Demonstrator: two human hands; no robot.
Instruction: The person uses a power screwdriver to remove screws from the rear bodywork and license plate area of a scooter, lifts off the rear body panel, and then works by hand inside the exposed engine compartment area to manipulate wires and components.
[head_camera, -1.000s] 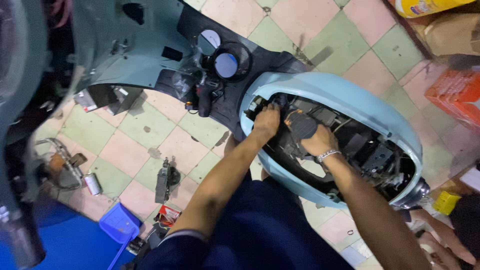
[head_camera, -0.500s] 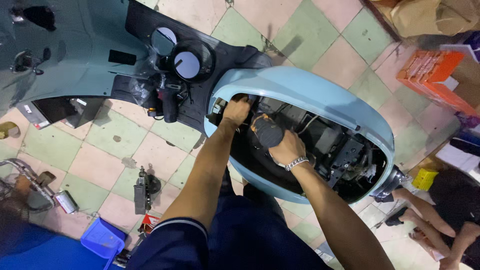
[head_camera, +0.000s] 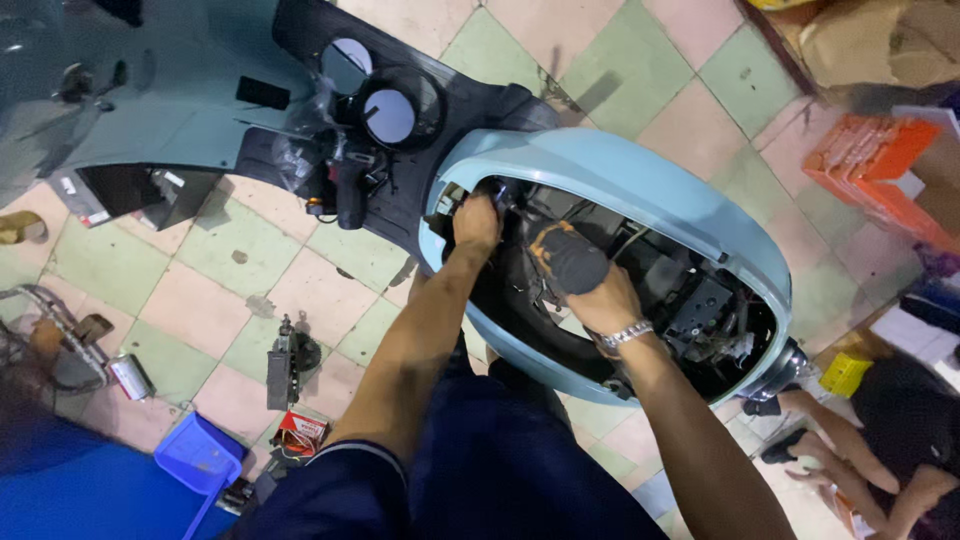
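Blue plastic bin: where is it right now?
In the head view the blue plastic bin sits on the tiled floor at lower left, left of the person's left arm, beside a small red box.

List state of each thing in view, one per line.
scooter body: seat off, insides exposed
left hand: reaching inside the front of the opening
right hand: gripping black cylinder
blue bin: on floor, open
orange boxes: stacked on floor

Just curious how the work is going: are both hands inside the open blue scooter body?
Yes: the left hand and the right hand both reach into the open cavity of the light blue scooter body.
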